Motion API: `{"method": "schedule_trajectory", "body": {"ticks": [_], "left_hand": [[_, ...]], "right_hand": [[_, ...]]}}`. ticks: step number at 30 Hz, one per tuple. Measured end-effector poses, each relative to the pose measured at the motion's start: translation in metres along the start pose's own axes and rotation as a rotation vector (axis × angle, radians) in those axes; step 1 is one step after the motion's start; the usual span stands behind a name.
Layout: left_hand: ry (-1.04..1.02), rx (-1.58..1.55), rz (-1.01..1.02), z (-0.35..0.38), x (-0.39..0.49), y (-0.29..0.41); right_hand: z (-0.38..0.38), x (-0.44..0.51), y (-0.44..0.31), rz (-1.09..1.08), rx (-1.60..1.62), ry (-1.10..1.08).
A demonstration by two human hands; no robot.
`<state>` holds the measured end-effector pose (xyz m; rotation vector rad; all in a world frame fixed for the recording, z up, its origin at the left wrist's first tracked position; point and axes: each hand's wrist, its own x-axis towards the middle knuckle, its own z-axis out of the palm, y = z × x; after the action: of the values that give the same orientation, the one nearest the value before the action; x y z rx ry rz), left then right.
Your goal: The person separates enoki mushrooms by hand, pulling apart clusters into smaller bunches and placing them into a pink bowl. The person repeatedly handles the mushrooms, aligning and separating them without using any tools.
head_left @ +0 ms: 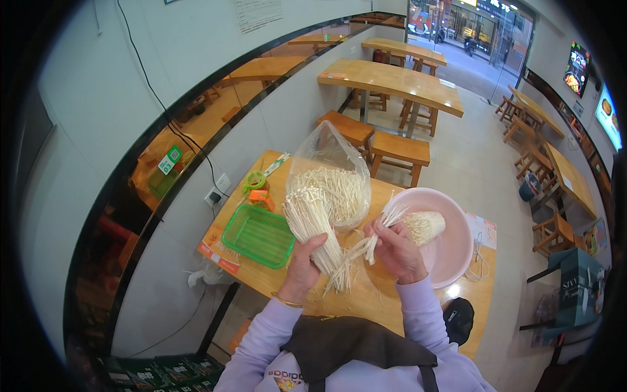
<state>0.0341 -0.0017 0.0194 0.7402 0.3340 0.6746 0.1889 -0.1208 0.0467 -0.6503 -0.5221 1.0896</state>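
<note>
A thick bundle of enoki mushrooms (309, 223) lies in my left hand (304, 264), its caps pointing away from me. Pinched in my right hand (396, 247) is a small tuft of enoki (389, 218), separate from the bundle. Loose enoki strands (345, 274) lie on the wooden table (362, 306) between my hands. Behind the bundle, a clear plastic bag (325, 147) stands open and holds many enoki strands (340, 188). A pink plastic basin (458, 255) is to the right of my right hand, with a whole clump of enoki (426, 228) in it.
A green plastic basket (259, 235) sits left of my left hand, near an orange box (262, 200) and a green-lidded jar (254, 181). At the right are a white cord (477, 262) and a black pouch (459, 321). Wooden stools (399, 149) stand beyond the table.
</note>
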Motion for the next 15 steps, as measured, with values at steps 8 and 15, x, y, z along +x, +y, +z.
{"method": "schedule_trajectory", "body": {"ticks": [8, 15], "left_hand": [[-0.121, 0.106, 0.035, 0.007, -0.002, -0.005], [-0.047, 0.181, 0.078, 0.014, -0.007, -0.005]], "right_hand": [[0.016, 0.007, 0.014, -0.028, -0.661, 0.082], [0.019, 0.01, 0.025, -0.095, -0.566, 0.125]]}}
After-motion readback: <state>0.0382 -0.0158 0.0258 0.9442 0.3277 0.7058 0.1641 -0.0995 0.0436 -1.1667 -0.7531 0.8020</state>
